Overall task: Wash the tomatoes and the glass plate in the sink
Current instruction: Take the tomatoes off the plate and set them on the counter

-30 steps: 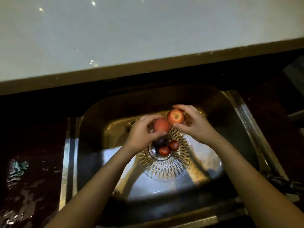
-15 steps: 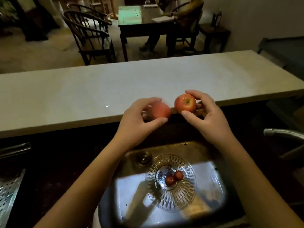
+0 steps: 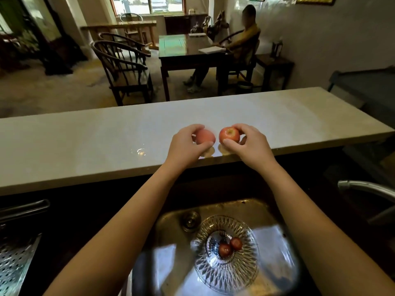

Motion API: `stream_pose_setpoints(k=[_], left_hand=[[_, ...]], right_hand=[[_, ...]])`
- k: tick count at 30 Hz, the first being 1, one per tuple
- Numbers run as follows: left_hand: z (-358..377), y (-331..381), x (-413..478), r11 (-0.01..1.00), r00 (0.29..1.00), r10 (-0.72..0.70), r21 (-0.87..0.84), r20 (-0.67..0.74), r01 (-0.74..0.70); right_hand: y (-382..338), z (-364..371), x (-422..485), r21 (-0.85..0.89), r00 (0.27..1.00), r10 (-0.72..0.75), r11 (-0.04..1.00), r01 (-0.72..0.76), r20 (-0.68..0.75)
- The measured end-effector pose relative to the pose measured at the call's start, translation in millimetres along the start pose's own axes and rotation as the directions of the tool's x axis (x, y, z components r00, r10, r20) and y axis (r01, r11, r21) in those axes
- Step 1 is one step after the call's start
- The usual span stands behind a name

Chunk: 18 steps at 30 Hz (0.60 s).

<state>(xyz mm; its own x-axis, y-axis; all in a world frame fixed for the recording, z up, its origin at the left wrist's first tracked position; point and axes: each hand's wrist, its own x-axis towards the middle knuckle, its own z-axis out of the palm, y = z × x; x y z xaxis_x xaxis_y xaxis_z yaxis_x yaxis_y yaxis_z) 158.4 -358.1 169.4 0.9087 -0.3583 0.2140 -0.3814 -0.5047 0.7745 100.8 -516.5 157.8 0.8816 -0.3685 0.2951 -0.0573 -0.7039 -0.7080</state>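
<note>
A pale tomato (image 3: 205, 136) is gripped by the curled fingers of the left hand (image 3: 186, 144) and a red tomato (image 3: 229, 134) by those of the right hand (image 3: 250, 144), both held low over the counter (image 3: 85, 142) beyond the sink (image 3: 171, 221), where the glass plate (image 3: 226, 284) with two small tomatoes (image 3: 225, 249) lies.

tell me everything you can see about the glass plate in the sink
The glass plate is round and clear, with a cut radiating pattern around a plainer centre. It lies flat on the floor of the metal sink, beside the drain. Two small red tomatoes rest side by side in its centre.
</note>
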Motion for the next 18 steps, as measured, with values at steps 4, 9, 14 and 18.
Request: stream_pose_setpoints(k=[4,9,14,18], left_hand=[[6,-7,4,1.000,1.000,-0.014,0.003,0.019,0.014],[8,-13,4,1.000,1.000,-0.013,0.015,0.010,0.013],[7,-14,5,0.997,0.999,-0.026,0.078,0.023,0.024],[6,-13,6,0.992,0.999,-0.030,0.123,0.042,0.025]], right_hand=[[4,3,2,-0.014,1.000,0.006,1.000,-0.006,0.016],[5,4,3,-0.040,0.999,0.016,0.999,-0.014,0.049],[1,0,3,-0.063,0.993,0.024,0.998,-0.017,0.111],[-2,-4,2,-0.075,0.992,0.039,0.997,-0.030,0.122]])
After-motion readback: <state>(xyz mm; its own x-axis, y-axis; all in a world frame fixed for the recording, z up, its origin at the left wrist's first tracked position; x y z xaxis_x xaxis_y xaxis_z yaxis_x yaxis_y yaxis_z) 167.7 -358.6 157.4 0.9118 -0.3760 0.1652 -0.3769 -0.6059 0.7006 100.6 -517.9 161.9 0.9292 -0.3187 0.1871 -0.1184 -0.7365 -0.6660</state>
